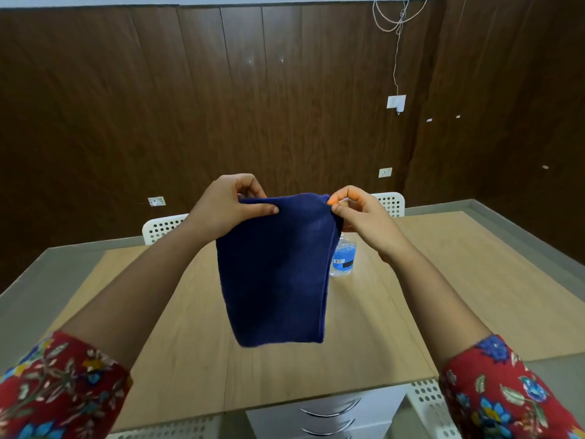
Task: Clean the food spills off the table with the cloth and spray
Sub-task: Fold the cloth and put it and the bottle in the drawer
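Looks like prep stage only: left hand (226,207) and right hand (359,213) each pinch a top corner of the blue cloth (275,270), hanging above the table (459,280); spray bottle (343,258) sits behind it, no wiping evident, spills not visible

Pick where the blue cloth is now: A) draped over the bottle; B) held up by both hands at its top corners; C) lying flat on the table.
B: the left hand and right hand each pinch a top corner of the blue cloth, which hangs clear of the table.
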